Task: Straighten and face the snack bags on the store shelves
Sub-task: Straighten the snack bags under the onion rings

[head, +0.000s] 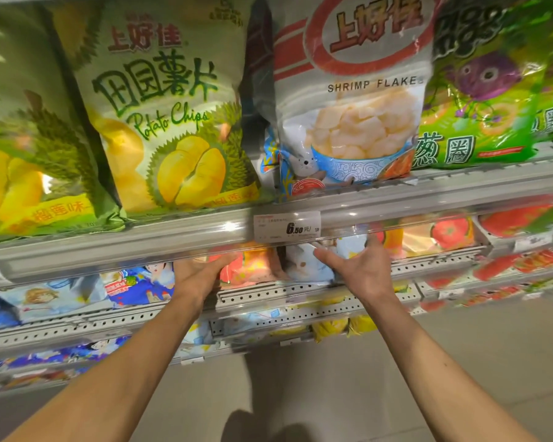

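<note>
On the second shelf down, an orange-red snack bag (248, 266) and a pale blue-and-white bag (304, 264) stand side by side. My left hand (198, 272) reaches in under the upper shelf's rail, its fingers lying against the orange-red bag's left side. With thumb and fingers spread, my right hand (361, 266) touches the right side of the pale bag, and its fingertips are partly hidden behind the clear rail. On the shelf above, a durian potato chips bag (170, 116), a shrimp flakes bag (351, 100) and a green onion rings bag (479, 90) face forward.
A clear rail (125, 247) with a 6.50 price tag (286, 226) runs across just above my hands. Blue cartoon bags (138, 287) sit to the left, tomato-print bags (441, 234) to the right. Perforated shelves with more bags lie below, above a grey floor (332, 393).
</note>
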The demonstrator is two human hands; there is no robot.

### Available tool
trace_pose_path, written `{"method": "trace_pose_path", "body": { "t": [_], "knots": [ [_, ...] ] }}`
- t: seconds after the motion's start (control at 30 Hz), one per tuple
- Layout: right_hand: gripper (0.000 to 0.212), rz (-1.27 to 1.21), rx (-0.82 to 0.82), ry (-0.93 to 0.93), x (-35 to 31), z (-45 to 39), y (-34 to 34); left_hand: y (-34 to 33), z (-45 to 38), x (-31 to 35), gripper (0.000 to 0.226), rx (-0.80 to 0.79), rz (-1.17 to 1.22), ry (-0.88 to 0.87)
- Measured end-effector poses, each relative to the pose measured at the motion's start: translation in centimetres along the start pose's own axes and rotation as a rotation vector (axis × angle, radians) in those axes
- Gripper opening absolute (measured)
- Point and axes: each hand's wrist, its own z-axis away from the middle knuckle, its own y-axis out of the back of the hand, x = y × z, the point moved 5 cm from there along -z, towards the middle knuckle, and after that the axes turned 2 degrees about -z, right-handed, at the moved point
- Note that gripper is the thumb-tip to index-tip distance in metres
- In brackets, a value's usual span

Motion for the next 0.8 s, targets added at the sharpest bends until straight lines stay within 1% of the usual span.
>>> {"method": "trace_pose_path", "body": {
  "t": [0.03, 0.07, 0.13, 0.2, 0.27, 0.33, 0.4, 0.47, 0.57, 0.63, 0.7, 0.73, 0.8],
  "knots": [
    [0.073, -0.031, 0.009, 0.004, 0.3, 0.4, 0.9, -0.2, 0.2, 0.3, 0.048, 0.025, 0.015, -0.035],
    [0.070, -0.052, 0.020, 0.017, 0.5, 0.9, 1.8, -0.6, 0.5, 0.6, 0.050, 0.053, 0.041, -0.071],
    [0.056, -0.107, 0.017, 0.028, 1.3, 1.5, 3.4, -1.7, 1.1, 1.4, 0.050, 0.109, 0.089, -0.141],
    [0.057, -0.145, 0.004, -0.010, 2.2, 2.1, 4.7, -2.8, 2.2, 2.1, 0.055, 0.192, -0.011, -0.181],
    [0.060, -0.131, 0.022, -0.023, 2.9, 2.6, 6.1, -4.0, 3.3, 2.4, 0.067, 0.250, -0.082, -0.201],
    [0.058, -0.170, 0.047, -0.039, 3.9, 3.2, 7.7, -5.5, 3.7, 2.3, 0.068, 0.253, -0.084, -0.204],
    [0.058, -0.209, 0.070, -0.061, 5.1, 3.9, 9.2, -6.8, 4.1, 2.5, 0.064, 0.265, -0.092, -0.206],
    [0.058, -0.225, 0.094, -0.081, 6.3, 4.5, 10.6, -8.3, 3.8, 2.6, 0.048, 0.249, -0.070, -0.210],
    [0.055, -0.242, 0.072, -0.100, 7.6, 5.1, 11.6, -11.0, 3.9, 2.5, 0.042, 0.171, -0.154, -0.210],
    [0.053, -0.242, 0.048, -0.108, 7.9, 5.4, 11.5, -12.9, 4.5, 2.5, 0.036, 0.100, -0.079, -0.268],
    [0.055, -0.237, 0.018, -0.112, 7.8, 5.4, 11.0, -14.2, 5.1, 2.8, 0.031, 0.078, -0.038, -0.349],
    [0.056, -0.240, -0.001, -0.110, 7.7, 5.4, 10.7, -14.5, 5.3, 2.9, 0.030, 0.067, -0.072, -0.370],
    [0.056, -0.266, -0.040, -0.103, 7.3, 5.3, 10.0, -14.9, 5.3, 2.8, 0.040, 0.008, -0.151, -0.369]
  ]
}}
